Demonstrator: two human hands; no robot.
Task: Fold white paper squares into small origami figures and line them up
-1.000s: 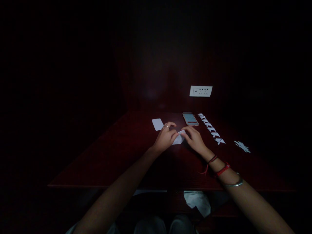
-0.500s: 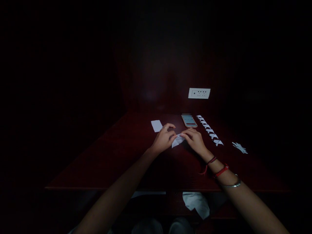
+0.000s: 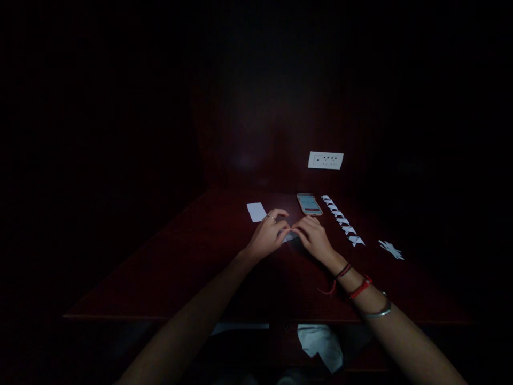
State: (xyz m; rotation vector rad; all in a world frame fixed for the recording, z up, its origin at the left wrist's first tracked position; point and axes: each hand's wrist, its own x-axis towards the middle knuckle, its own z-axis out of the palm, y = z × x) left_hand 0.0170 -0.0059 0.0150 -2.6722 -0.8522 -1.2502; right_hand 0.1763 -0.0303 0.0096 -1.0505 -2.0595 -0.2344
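Small paper [image 3: 289, 238] mostly hidden under left grip [image 3: 267, 238] and right grip [image 3: 315, 239]; fold shape unreadable. White sheet [image 3: 256, 212]: near right corner runs behind left grip. Phone [image 3: 309, 205]: far end pixelated, screen text illegible. Left forearm [image 3: 196, 299] and right forearm [image 3: 404, 331] cut off at near edge. Bench [image 3: 180, 267] right side lost in dark.

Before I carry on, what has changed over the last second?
The left hand and right hand have drawn their fingertips closer together on the white paper, and less of it shows now. Neither has visibly let go. The plain sheet, phone, row of folded papers and white strips stayed put; only the camera's view shifted slightly.
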